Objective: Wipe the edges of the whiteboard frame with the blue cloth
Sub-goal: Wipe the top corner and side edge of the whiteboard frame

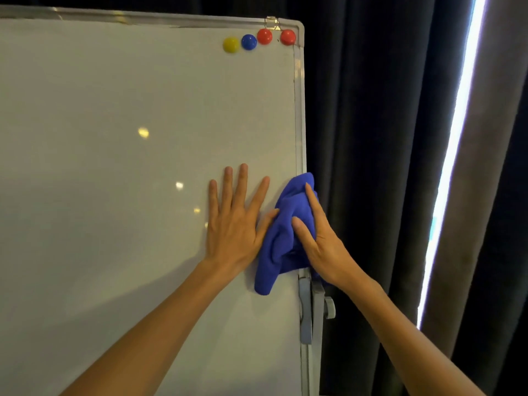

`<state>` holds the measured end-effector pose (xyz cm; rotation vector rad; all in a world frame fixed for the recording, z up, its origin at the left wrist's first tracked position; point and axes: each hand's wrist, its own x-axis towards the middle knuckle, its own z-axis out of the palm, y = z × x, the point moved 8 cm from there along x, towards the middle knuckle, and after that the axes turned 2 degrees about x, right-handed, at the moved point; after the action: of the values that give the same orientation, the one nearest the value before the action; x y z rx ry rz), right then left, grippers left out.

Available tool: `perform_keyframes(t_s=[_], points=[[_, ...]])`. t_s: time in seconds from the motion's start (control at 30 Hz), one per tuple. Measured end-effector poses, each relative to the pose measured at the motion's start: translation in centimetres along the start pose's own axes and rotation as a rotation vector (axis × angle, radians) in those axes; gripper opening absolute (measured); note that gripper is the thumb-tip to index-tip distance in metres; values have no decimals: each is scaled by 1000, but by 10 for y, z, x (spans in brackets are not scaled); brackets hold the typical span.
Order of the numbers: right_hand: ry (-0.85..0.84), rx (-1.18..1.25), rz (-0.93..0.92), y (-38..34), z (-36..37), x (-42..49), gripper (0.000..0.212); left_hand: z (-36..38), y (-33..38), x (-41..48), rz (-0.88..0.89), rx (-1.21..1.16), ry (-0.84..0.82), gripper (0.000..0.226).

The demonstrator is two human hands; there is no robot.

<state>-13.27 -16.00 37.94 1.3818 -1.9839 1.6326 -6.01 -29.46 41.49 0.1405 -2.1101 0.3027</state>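
Observation:
A whiteboard with a silver frame fills the left of the head view. The blue cloth is bunched over the frame's right edge, about halfway down. My right hand grips the cloth, thumb on the board side and fingers wrapped round the outer edge. My left hand lies flat on the board surface with fingers spread, its thumb touching the cloth's left side. The frame under the cloth is hidden.
Yellow, blue and two red magnets sit at the board's top right corner. A grey stand bracket with a knob is just below the cloth. Dark curtains hang to the right, with a bright light strip.

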Motion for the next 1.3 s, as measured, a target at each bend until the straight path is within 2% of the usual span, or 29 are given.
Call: perform_keyframes(t_s=[0.13, 0.23, 0.37, 0.47, 0.57, 0.63, 0.7, 0.8, 0.93, 1.03, 1.1, 1.2, 1.27, 1.3], points=[[-45, 45, 79, 24, 5, -32, 66, 3, 6, -14, -17, 24, 3, 75], [-22, 84, 96, 23, -1, -35, 57, 4, 10, -21, -20, 48, 5, 75], [127, 146, -2, -4, -12, -12, 53, 10, 11, -25, -25, 85, -13, 75], [308, 178, -79, -28, -18, 11, 57, 15, 15, -27, 7, 165, -29, 91], [362, 61, -56, -32, -13, 18, 73, 14, 13, -27, 3, 128, -19, 97], [322, -5, -34, -23, -6, 13, 87, 13, 11, -27, -3, 124, -20, 96], [272, 16, -15, -12, -5, 6, 89, 11, 12, -27, 11, 115, -15, 87], [145, -66, 7, -4, -12, -5, 84, 8, 14, -28, 3, 66, 14, 70], [-152, -272, 40, -8, -37, -9, 77, 9, 13, -29, -16, 52, 31, 62], [-381, -219, 136, -1, -40, -25, 69, 9, 14, -31, -30, 49, 31, 64], [-466, -131, 194, 8, -36, -45, 60, 10, 18, -36, -45, 45, 19, 68], [-435, -39, 221, 25, -30, -78, 54, 15, 28, -53, -37, 34, 8, 72], [-263, 58, 170, 31, -25, -100, 50, 17, 34, -65, -31, 18, 8, 74], [-111, 149, 135, 34, -23, -112, 48, 19, 36, -71, -31, 19, 5, 74]])
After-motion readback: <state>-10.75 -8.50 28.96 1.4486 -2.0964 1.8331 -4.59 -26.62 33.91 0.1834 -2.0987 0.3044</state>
